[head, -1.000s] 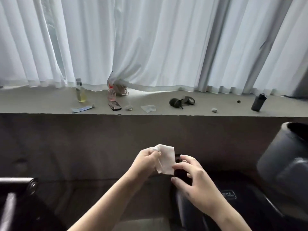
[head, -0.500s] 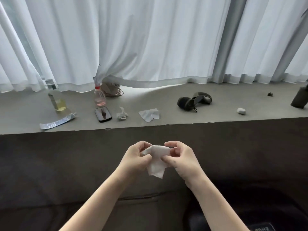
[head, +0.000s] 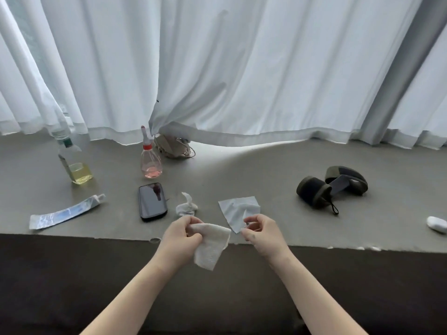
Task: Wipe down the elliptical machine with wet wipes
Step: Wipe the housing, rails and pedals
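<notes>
My left hand (head: 180,235) pinches the top of a white wet wipe (head: 211,247), which hangs down over the front edge of the grey ledge (head: 266,170). My right hand (head: 263,234) hovers just right of it with loosely curled fingers and holds nothing. Its fingertips are close to the near corner of a flat wipe (head: 238,209) lying on the ledge. A crumpled wipe (head: 185,208) lies just beyond my left hand. The elliptical machine is out of view.
On the ledge stand a bottle of yellow liquid (head: 75,165) and a pink one (head: 151,163), with a squeezed tube (head: 65,212), a phone (head: 152,201), black straps (head: 333,187) and a small white case (head: 436,224). White curtains (head: 242,68) hang behind.
The view has moved closer to the ledge, and the machine has dropped out of sight. My right hand has let go of the wipe, which now hangs from my left hand alone.
</notes>
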